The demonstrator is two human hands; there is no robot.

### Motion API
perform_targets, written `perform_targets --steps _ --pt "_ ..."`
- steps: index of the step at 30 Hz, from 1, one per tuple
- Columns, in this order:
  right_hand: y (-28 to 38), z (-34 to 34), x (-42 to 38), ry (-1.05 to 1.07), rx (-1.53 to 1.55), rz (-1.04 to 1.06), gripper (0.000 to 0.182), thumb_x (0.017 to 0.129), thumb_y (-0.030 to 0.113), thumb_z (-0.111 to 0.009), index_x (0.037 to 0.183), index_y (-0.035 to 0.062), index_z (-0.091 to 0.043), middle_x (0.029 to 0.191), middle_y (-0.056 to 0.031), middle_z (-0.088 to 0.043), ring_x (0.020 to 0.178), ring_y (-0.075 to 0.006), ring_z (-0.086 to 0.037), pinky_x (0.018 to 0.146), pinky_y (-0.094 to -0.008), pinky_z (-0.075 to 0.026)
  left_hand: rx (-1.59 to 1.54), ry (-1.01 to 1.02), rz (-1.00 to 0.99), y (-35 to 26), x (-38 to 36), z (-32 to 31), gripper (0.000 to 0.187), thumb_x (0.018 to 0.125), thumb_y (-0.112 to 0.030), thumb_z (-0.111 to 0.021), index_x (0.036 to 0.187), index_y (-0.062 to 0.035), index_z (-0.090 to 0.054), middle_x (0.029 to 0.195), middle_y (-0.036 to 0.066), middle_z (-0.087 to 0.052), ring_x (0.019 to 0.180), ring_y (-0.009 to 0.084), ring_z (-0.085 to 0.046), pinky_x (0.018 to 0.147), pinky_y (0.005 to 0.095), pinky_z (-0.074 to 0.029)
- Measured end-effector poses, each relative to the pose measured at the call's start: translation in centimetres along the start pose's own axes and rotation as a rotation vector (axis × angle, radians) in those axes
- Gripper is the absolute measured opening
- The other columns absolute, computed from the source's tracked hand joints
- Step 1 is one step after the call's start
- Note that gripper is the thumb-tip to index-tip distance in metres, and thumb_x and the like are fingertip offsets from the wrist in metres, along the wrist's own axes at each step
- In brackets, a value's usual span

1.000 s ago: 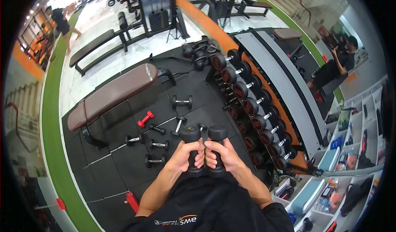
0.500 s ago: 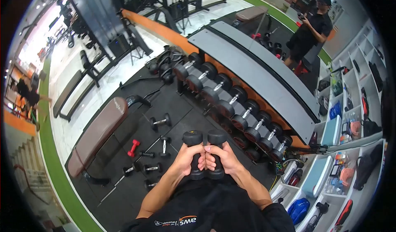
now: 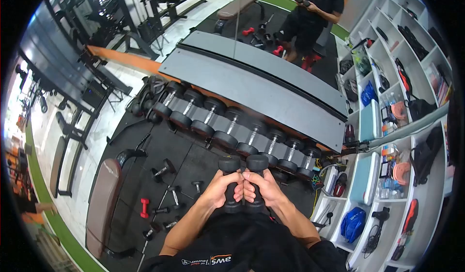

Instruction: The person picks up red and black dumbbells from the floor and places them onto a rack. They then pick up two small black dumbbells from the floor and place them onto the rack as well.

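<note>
Two black dumbbells stand side by side close to my chest, at the lower middle of the head view. My left hand (image 3: 227, 188) is wrapped round the handle of the left-side dumbbell (image 3: 229, 163). Round the other dumbbell (image 3: 257, 163) my right hand (image 3: 263, 187) is closed in the same way. The thumbs and knuckles of both hands nearly meet between the handles. Beyond them a rack (image 3: 220, 122) holds a row of black dumbbells with silver handles.
Several loose dumbbells, one of them red (image 3: 144, 208), lie on the dark floor at the left beside a brown bench (image 3: 103, 206). A long mirror behind the grey rack top (image 3: 252, 95) reflects a person. White shelves (image 3: 358, 194) with bags and bottles line the right.
The view has turned to the right, so the rack, bench and floor dumbbells appear further left. Both hands still hold the dumbbells, now slightly further apart.
</note>
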State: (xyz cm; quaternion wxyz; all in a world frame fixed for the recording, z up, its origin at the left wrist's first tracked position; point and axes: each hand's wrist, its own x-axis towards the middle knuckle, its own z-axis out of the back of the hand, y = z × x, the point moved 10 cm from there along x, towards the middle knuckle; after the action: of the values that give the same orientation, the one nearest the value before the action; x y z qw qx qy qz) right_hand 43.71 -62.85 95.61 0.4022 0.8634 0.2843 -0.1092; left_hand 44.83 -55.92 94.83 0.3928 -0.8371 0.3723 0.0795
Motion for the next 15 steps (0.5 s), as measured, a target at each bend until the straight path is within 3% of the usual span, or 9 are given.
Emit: perform_targets --steps 7,15 --pt "3.4 2.9 2.1 -0.127 0.005 0.081 0.017 0.098 0.016 -0.057 0.092 -0.0002 -0.055 0.058 -0.0001 -0.047 0.047 -0.0094 -0.047 0.044 -0.0262 -0.041 0.032 0.083 0.126 -1.5 5.6 -1.0 0.014 0.086 -0.013 -0.057 0.08 -0.0005 -0.058 0.059 0.009 -0.055 0.047 0.017 -0.052 0.045 0.0302 -0.043" --pt "9.5 4.3 5.3 -0.197 0.05 0.221 0.02 0.098 0.017 -0.058 0.109 -0.0007 -0.059 0.06 -0.0011 -0.048 0.05 -0.0099 -0.048 0.045 -0.0268 -0.039 0.083 0.257 0.168 -6.3 11.9 -3.6 0.013 0.085 -0.011 -0.058 0.076 -0.0016 -0.058 0.056 0.008 -0.054 0.045 0.0176 -0.051 0.045 0.0316 -0.042"
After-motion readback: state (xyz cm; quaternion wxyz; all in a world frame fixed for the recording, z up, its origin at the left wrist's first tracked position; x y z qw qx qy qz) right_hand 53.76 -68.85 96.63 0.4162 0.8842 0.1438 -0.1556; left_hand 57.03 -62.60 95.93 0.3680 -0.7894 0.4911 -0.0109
